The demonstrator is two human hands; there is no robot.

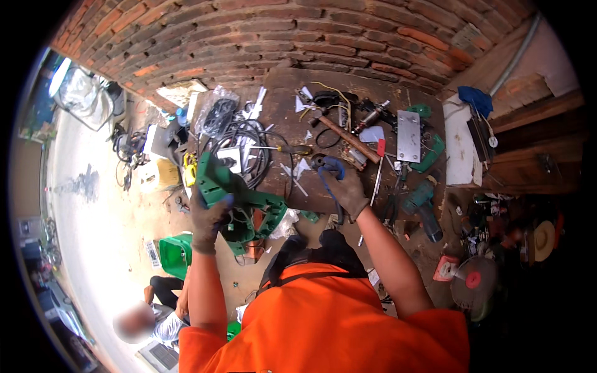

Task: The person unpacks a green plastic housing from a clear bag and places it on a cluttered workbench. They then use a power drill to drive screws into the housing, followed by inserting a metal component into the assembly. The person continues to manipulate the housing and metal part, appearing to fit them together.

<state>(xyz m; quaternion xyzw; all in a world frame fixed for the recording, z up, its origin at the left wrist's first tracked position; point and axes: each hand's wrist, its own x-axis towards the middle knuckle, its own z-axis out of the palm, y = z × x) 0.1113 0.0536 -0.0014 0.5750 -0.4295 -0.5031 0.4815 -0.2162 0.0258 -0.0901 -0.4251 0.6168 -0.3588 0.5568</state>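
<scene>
My left hand [208, 224], in a grey-brown glove with blue fingertips, is closed on a green plastic tool housing [267, 214]. The hollow housing is held off the table's near left edge, one part standing upright above the hand. My right hand [345, 193], gloved alike, is at the table's near edge with its fingers curled round a dark pliers-like tool [339, 214]. The tool's rounded head shows beyond the fingers; its middle is hidden by the glove. Left of that hand lies a screwdriver [293, 150], and beyond it a hammer [345, 137] with a wooden handle.
Coiled black cable [258, 165] and a bagged cable [219, 112] crowd the table's left side. To the right are a metal plate [408, 137] and a cordless drill [423, 208]. A fan [476, 280] stands right. A person [165, 323] sits lower left near a green bucket [176, 255].
</scene>
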